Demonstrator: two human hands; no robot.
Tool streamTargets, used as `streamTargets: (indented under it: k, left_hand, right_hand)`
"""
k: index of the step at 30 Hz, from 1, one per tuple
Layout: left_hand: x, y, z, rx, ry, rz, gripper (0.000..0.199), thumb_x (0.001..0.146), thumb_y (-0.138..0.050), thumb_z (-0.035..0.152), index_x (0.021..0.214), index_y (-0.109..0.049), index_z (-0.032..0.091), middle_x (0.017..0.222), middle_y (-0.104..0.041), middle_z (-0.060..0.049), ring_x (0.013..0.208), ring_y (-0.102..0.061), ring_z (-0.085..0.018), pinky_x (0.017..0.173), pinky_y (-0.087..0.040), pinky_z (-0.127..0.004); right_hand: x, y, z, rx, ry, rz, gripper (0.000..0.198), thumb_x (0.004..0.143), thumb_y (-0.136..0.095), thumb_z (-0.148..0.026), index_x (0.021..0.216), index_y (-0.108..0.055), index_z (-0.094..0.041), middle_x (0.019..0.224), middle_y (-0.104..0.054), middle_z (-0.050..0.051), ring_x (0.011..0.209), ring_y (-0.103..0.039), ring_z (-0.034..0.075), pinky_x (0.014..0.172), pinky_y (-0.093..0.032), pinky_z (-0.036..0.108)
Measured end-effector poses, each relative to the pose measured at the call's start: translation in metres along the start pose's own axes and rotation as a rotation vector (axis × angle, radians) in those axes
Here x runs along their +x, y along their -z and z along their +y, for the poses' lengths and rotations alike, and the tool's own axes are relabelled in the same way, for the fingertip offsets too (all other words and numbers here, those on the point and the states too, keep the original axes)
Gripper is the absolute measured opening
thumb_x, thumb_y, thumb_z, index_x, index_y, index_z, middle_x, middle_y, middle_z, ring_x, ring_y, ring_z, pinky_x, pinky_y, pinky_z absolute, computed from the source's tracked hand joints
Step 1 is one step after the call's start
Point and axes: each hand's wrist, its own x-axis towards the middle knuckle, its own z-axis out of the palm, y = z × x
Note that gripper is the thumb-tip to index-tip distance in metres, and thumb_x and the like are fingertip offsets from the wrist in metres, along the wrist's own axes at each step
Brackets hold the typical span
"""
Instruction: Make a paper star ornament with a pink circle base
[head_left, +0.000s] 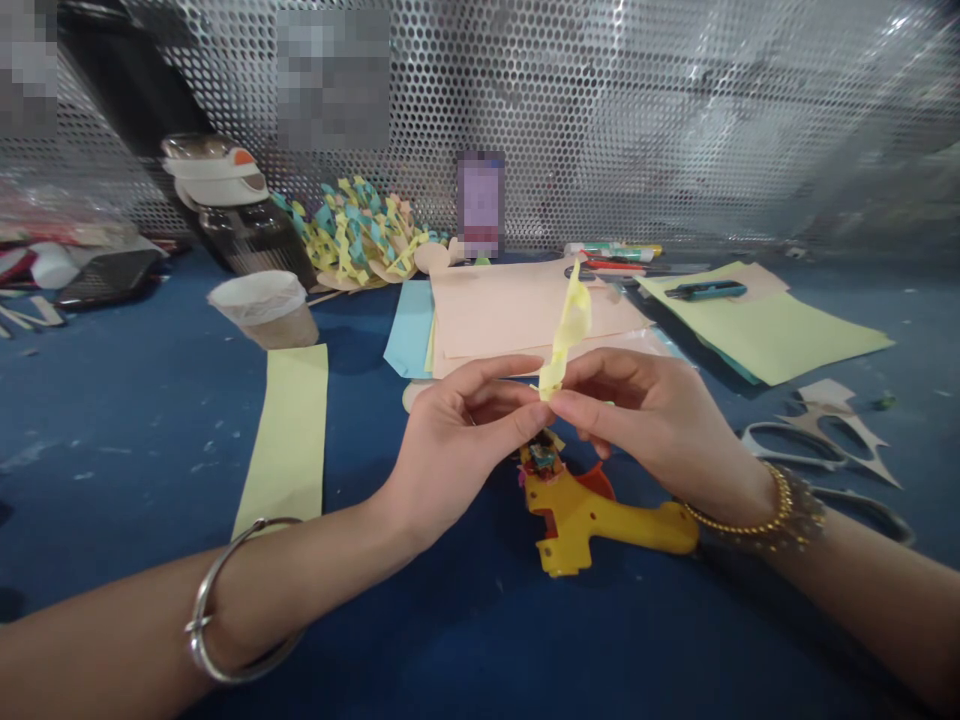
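A small curled yellow paper strip stands upright between my two hands, pinched at its lower end. My left hand holds it from the left with thumb and fingertips. From the other side, my right hand grips the same end between thumb and forefinger. Below the hands lies a yellow hot glue gun, its nozzle end crusted and partly hidden by my fingers. A flat pale yellow paper strip rests on the blue table to the left.
Peach paper sheets lie behind my hands. A paper cup, a dark bottle and a heap of curled paper pieces stand back left. Scissors and a utility knife on yellow sheets are at right.
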Motion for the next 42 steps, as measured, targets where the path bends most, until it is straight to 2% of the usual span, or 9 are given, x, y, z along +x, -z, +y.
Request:
streamTargets:
  k: [4,9,16,26,35,39,42]
  left_hand:
    - [-0.0011,0.0000,0.0005,-0.003,0.018,-0.010,0.029,0.073,-0.077,0.021,0.100,-0.069,0.025,0.076,-0.071,0.003,0.074,-0.067,-0.011,0.071,-0.053,-0.019]
    - [-0.0009,0.0006,-0.0008,-0.007,0.021,-0.036,0.028,0.076,-0.075,0.022,0.102,-0.069,0.025,0.083,-0.073,0.002,0.079,-0.066,-0.009,0.075,-0.052,-0.018]
    - [0.0003,0.0007,0.0001,0.008,0.055,-0.044,0.033,0.075,-0.076,0.025,0.108,-0.070,0.021,0.083,-0.073,0.000,0.077,-0.065,-0.009,0.074,-0.052,-0.017]
    - [0.0010,-0.0015,0.0003,0.014,0.051,-0.003,0.023,0.073,-0.077,0.023,0.095,-0.075,0.017,0.084,-0.074,-0.001,0.076,-0.065,-0.009,0.073,-0.053,-0.017]
    - [0.0000,-0.0011,0.0015,0.098,0.048,0.023,0.027,0.070,-0.080,0.026,0.095,-0.074,0.020,0.083,-0.075,0.000,0.077,-0.068,-0.011,0.073,-0.055,-0.018]
    - [-0.0005,-0.0009,0.0018,0.086,0.060,0.024,0.030,0.070,-0.079,0.025,0.099,-0.072,0.019,0.083,-0.075,-0.001,0.077,-0.068,-0.011,0.073,-0.055,-0.019]
    - [-0.0005,-0.0013,0.0020,0.067,0.063,0.036,0.027,0.070,-0.079,0.024,0.095,-0.073,0.017,0.084,-0.076,-0.001,0.077,-0.068,-0.012,0.074,-0.056,-0.019]
  right_hand:
    - [0.0007,0.0003,-0.0016,0.006,-0.005,-0.010,0.010,0.077,-0.069,-0.029,0.076,-0.065,-0.020,0.072,-0.063,-0.002,0.045,-0.050,0.006,0.041,-0.043,0.022]
    - [0.0005,0.0011,-0.0003,0.052,-0.008,-0.021,0.011,0.078,-0.069,-0.029,0.077,-0.066,-0.019,0.061,-0.058,-0.004,0.044,-0.049,0.006,0.041,-0.042,0.020]
    - [0.0010,0.0006,0.0031,0.120,-0.040,-0.035,0.016,0.075,-0.073,-0.023,0.088,-0.064,-0.018,0.076,-0.063,-0.002,0.048,-0.051,0.005,0.043,-0.045,0.017]
    - [0.0008,0.0035,0.0036,0.036,-0.031,-0.051,0.015,0.082,-0.067,-0.033,0.082,-0.068,-0.018,0.060,-0.059,-0.004,0.044,-0.051,0.006,0.041,-0.044,0.018]
    - [-0.0009,0.0012,-0.0005,-0.035,-0.019,-0.037,0.013,0.074,-0.073,-0.030,0.080,-0.069,-0.019,0.075,-0.068,0.000,0.052,-0.056,0.009,0.045,-0.046,0.021]
    - [-0.0002,0.0026,-0.0004,-0.028,-0.024,-0.035,0.013,0.077,-0.070,-0.032,0.080,-0.069,-0.019,0.065,-0.064,-0.002,0.044,-0.050,0.007,0.041,-0.042,0.021]
    - [-0.0002,0.0031,-0.0019,-0.029,-0.030,-0.039,0.013,0.078,-0.068,-0.032,0.078,-0.068,-0.019,0.060,-0.060,-0.003,0.043,-0.050,0.007,0.040,-0.041,0.021]
